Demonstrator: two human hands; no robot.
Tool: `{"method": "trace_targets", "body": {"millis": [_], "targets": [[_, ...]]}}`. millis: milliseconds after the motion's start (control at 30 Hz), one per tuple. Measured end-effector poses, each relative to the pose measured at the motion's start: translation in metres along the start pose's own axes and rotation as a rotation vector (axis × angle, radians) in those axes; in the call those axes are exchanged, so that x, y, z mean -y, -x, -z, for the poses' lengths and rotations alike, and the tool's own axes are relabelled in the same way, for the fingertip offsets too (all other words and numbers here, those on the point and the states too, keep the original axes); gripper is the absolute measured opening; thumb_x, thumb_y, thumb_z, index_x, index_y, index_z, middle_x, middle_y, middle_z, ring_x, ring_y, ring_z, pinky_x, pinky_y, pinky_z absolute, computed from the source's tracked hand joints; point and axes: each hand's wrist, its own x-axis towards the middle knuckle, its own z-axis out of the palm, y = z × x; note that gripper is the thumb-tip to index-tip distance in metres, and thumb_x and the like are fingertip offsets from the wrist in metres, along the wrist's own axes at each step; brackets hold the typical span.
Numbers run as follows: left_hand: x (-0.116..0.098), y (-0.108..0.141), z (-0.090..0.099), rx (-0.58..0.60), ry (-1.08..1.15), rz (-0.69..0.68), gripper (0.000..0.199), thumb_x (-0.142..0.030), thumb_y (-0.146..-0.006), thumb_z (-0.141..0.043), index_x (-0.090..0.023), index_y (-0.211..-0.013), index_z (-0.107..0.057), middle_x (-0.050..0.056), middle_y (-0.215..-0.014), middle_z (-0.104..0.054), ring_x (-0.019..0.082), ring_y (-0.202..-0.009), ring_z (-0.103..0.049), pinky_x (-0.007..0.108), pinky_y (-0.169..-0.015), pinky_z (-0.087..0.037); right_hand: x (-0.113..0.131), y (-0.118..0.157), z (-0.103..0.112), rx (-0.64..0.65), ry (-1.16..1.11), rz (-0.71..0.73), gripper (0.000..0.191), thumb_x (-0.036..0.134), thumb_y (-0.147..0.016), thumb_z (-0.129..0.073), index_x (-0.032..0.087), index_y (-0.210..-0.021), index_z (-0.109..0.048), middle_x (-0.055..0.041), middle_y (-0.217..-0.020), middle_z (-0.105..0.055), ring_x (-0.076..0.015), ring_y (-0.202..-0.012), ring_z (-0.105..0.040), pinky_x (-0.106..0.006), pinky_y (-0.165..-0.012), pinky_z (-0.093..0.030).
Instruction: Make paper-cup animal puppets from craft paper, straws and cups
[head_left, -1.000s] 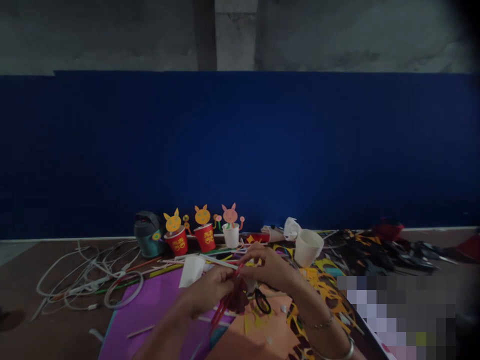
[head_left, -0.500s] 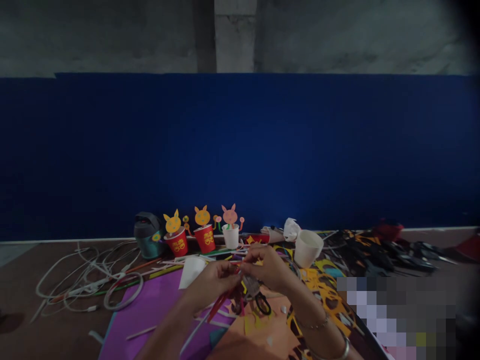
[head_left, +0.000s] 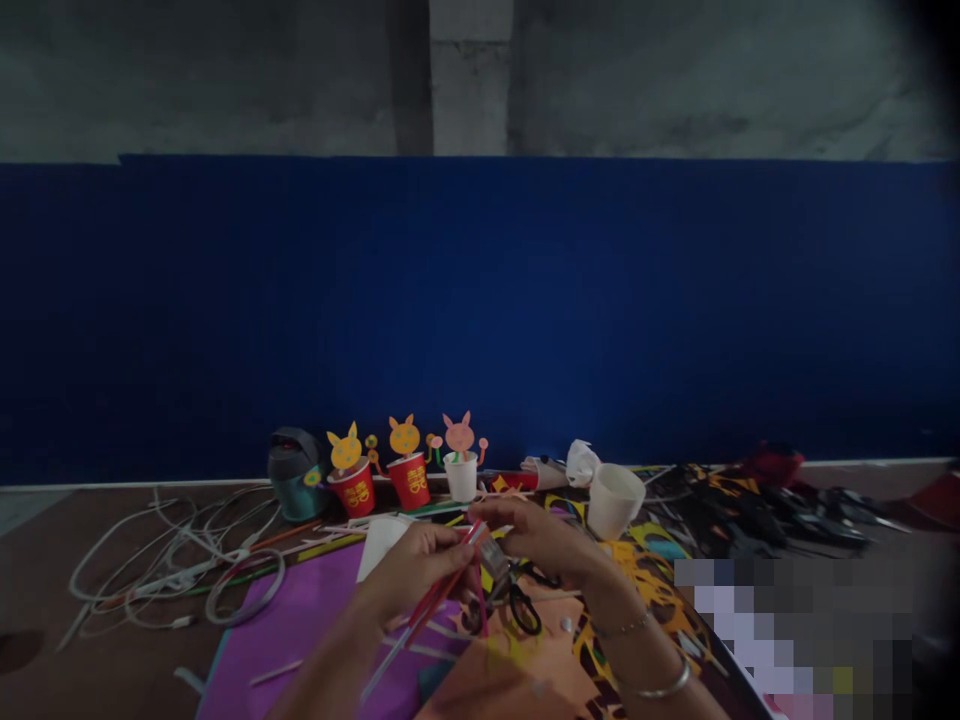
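Observation:
My left hand (head_left: 424, 568) is closed around a few thin red and white strips (head_left: 437, 603), which look like straws or pipe cleaners. They slant from the lower left up to its fingertips. My right hand (head_left: 544, 535) hovers at their upper end, its fingers loosely bent and apart; whether a fingertip touches the strips is hard to tell. Below the hands lie scissors with black handles (head_left: 526, 611) on orange paper (head_left: 517, 670). Beside my left hand is a white paper cup (head_left: 380, 540), partly hidden by that hand.
Behind stand two red cups (head_left: 409, 482) and a white cup (head_left: 461, 478) with paper animal heads. A dark teal container (head_left: 296, 475) and white cables (head_left: 172, 560) are left. Purple paper (head_left: 292, 610), a larger white cup (head_left: 615, 500) and yellow cut-outs (head_left: 652, 590) surround the hands.
My right hand's fingers have loosened from their pinch at the strips' end and spread a little. More of the red and white tips now shows above my left fingers.

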Motion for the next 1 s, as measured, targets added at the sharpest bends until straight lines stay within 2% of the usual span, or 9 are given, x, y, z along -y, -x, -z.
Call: {"method": "trace_targets", "body": {"millis": [100, 200, 367, 433, 533, 667, 833, 1000], "targets": [[-0.001, 0.003, -0.001, 0.054, 0.035, 0.022, 0.032, -0.041, -0.074, -0.069, -0.008, -0.077, -0.07, 0.009, -0.063, -0.07, 0.013, -0.051, -0.062, 0.023, -0.054, -0.048, -0.006, 0.0, -0.004, 0.204, -0.136, -0.028, 0.035, 0.014, -0.066, -0.06, 0.022, -0.098, -0.071, -0.0006, -0.087, -0.071, -0.0199, -0.085, -0.064, -0.032, -0.079, -0.049], [-0.001, 0.005, 0.001, 0.114, 0.054, 0.06, 0.031, -0.039, -0.074, -0.07, -0.009, -0.081, -0.07, 0.01, -0.065, -0.071, 0.015, -0.052, -0.064, 0.026, -0.056, -0.05, -0.005, 0.002, -0.004, 0.239, -0.111, -0.054, 0.026, 0.014, -0.066, -0.058, 0.021, -0.086, -0.073, 0.002, -0.075, -0.069, -0.016, -0.071, -0.063, -0.026, -0.068, -0.048], [0.002, 0.007, 0.002, 0.212, 0.028, 0.089, 0.025, -0.035, -0.072, -0.072, -0.01, -0.073, -0.071, 0.008, -0.062, -0.071, 0.013, -0.049, -0.062, 0.025, -0.056, -0.05, -0.001, 0.005, 0.003, 0.166, 0.19, -0.017, 0.038, 0.005, -0.062, -0.049, 0.022, -0.082, -0.076, 0.0066, -0.055, -0.057, -0.007, -0.047, -0.043, -0.017, -0.048, -0.033], [0.003, 0.007, 0.001, 0.243, 0.009, 0.107, 0.025, -0.036, -0.072, -0.072, -0.011, -0.07, -0.071, 0.007, -0.061, -0.071, 0.012, -0.047, -0.06, 0.023, -0.054, -0.048, -0.002, 0.002, 0.002, 0.105, 0.261, 0.007, 0.041, 0.005, -0.061, -0.049, 0.023, -0.086, -0.076, 0.0062, -0.055, -0.056, -0.0072, -0.048, -0.042, -0.017, -0.049, -0.033], [0.005, 0.006, -0.001, 0.273, -0.032, 0.139, 0.027, -0.039, -0.073, -0.07, -0.011, -0.07, -0.072, 0.006, -0.059, -0.07, 0.011, -0.043, -0.057, 0.022, -0.048, -0.044, -0.004, -0.003, -0.003, -0.054, 0.342, 0.036, 0.044, 0.006, -0.06, -0.051, 0.024, -0.09, -0.076, 0.0047, -0.058, -0.059, -0.0083, -0.051, -0.043, -0.018, -0.05, -0.033], [0.007, 0.006, -0.004, 0.301, -0.101, 0.17, 0.027, -0.039, -0.071, -0.07, -0.012, -0.074, -0.073, 0.004, -0.056, -0.068, 0.012, -0.043, -0.058, 0.022, -0.048, -0.043, -0.001, -0.005, -0.009, -0.199, 0.291, 0.046, 0.047, 0.007, -0.063, -0.05, 0.022, -0.099, -0.074, 0.0032, -0.064, -0.064, -0.0087, -0.051, -0.045, -0.018, -0.048, -0.034], [0.014, 0.006, -0.008, 0.345, -0.137, 0.178, 0.021, -0.033, -0.071, -0.068, -0.013, -0.076, -0.073, 0.004, -0.056, -0.068, 0.013, -0.044, -0.059, 0.024, -0.051, -0.046, 0.003, -0.004, -0.014, -0.185, 0.194, 0.102, 0.048, 0.004, -0.06, -0.051, 0.024, -0.097, -0.075, 0.0006, -0.079, -0.071, -0.0133, -0.067, -0.058, -0.02, -0.06, -0.044], [0.019, -0.001, -0.01, 0.297, -0.177, 0.214, 0.016, -0.023, -0.065, -0.062, -0.012, -0.069, -0.072, 0.003, -0.05, -0.066, 0.012, -0.038, -0.054, 0.025, -0.048, -0.046, 0.002, -0.005, -0.019, -0.28, 0.171, 0.059, 0.045, 0.005, -0.06, -0.051, 0.02, -0.094, -0.076, -0.0015, -0.08, -0.07, -0.0142, -0.069, -0.058, -0.021, -0.062, -0.045]]}}
